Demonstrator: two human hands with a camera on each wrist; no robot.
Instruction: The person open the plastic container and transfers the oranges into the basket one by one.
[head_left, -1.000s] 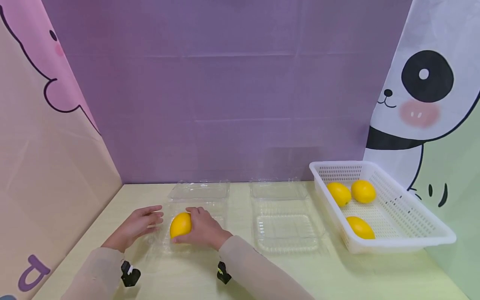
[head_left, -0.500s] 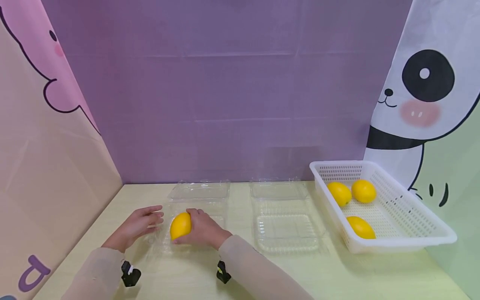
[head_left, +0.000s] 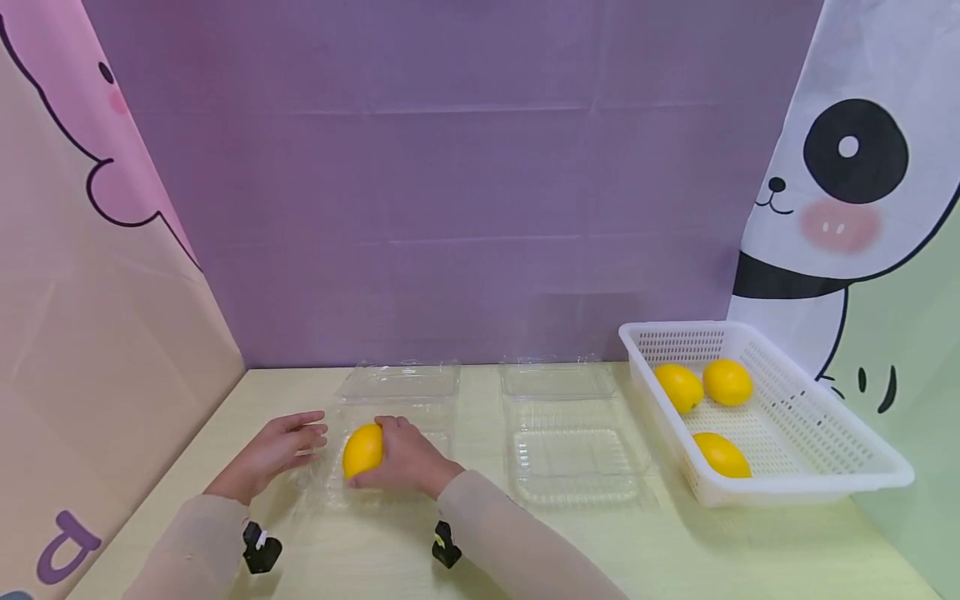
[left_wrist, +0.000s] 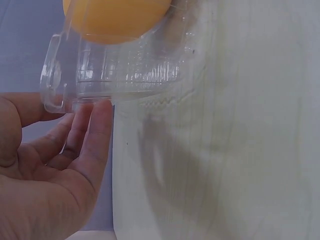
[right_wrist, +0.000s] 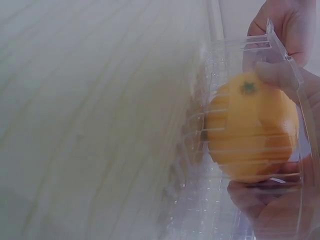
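My right hand (head_left: 405, 458) grips an orange (head_left: 362, 452) over the base of the left clear plastic clamshell box (head_left: 397, 383). Thumb and fingers lie on opposite sides of the fruit. In the right wrist view the orange (right_wrist: 252, 130) shows a green star-shaped stem end through the clear plastic wall. At the box's left side is my left hand (head_left: 266, 454), fingers loosely extended. The left wrist view has the fingertips (left_wrist: 102, 107) touching the edge of the clear box (left_wrist: 125, 75). Whether the orange touches the box floor I cannot tell.
A second clear clamshell box (head_left: 573, 462) lies open to the right, its lid leaning back. Farther right stands a white perforated basket (head_left: 825, 479) holding three oranges (head_left: 727, 382). A purple backdrop (head_left: 480, 208) rises behind the table.
The orange and the right hand's fingers have shifted very slightly to the right. The left hand stays in place.
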